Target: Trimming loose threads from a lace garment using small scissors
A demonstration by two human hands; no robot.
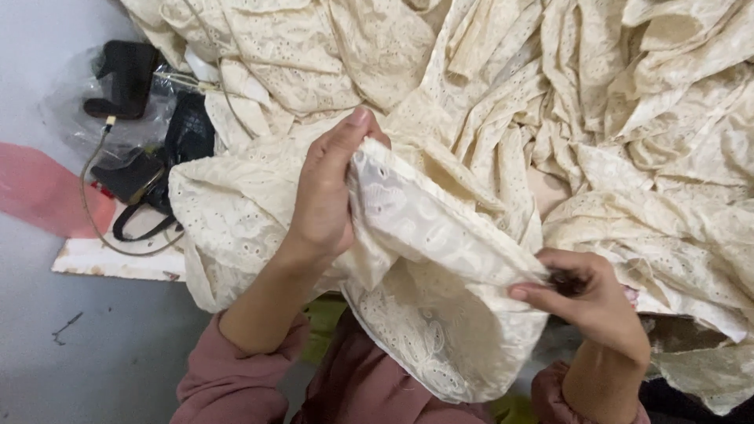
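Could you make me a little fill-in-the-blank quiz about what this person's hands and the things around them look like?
1. Both hands grip a folded edge of ______-coloured lace cloth.
2. The left hand holds the cloth higher than the ______ hand.
3. The sleeves on the person's arms are ______.
4. The black bag and cable lie to the ______ of the cloth pile.

Missing words: cream; right; pink; left
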